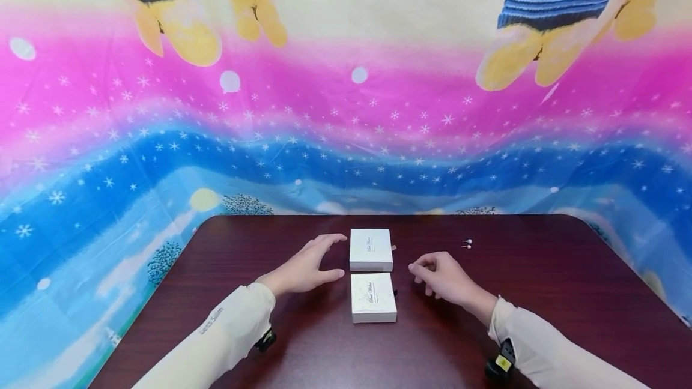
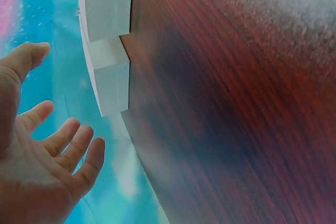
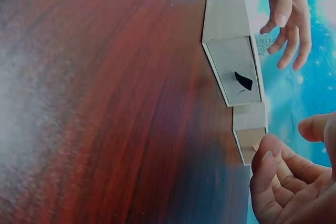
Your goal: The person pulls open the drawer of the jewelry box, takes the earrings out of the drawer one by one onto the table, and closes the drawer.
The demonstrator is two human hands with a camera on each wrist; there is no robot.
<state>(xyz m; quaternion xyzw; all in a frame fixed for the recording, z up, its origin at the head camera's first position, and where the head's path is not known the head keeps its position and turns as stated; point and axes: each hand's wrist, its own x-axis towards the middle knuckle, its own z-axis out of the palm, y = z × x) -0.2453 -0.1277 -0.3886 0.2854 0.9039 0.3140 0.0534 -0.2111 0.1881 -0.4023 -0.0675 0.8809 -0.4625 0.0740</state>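
Left grip [image 1: 304, 266] spread, right grip [image 1: 450, 278] loosely curled, both empty, we'd best steady the farther white square cardboard box [image 1: 370, 250] lightly.

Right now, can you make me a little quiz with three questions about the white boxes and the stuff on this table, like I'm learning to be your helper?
1. True or false: the white drawer box with the black pull tab lies on the near side of the other white drawer box.

2. How many pearl-like studs lie on the table?
A) one
B) two
C) five

3. Which of the two hands is closest to the studs?

Key:
1. True.
2. B, two.
3. The right hand.
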